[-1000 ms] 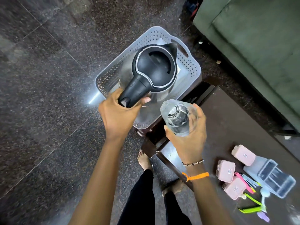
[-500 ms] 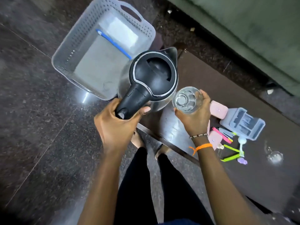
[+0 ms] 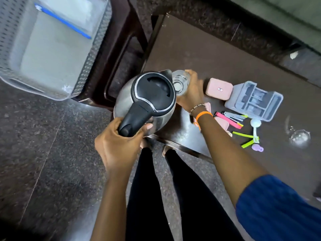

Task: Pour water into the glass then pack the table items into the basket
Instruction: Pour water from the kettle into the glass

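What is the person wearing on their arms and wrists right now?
The left hand and its forearm are bare, with no jewellery or sleeve in view. The right hand has a thin beaded bracelet at the wrist and, just behind it, an orange thread band tied around the forearm. A blue sleeve covers the right upper arm, ending above the elbow.

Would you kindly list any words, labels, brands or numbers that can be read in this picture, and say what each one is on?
None can be read.
Pink box: a small red and white label on the lid, too small and blurred to read.
Kettle, glass, clear divided tray and basket: no lettering shows.
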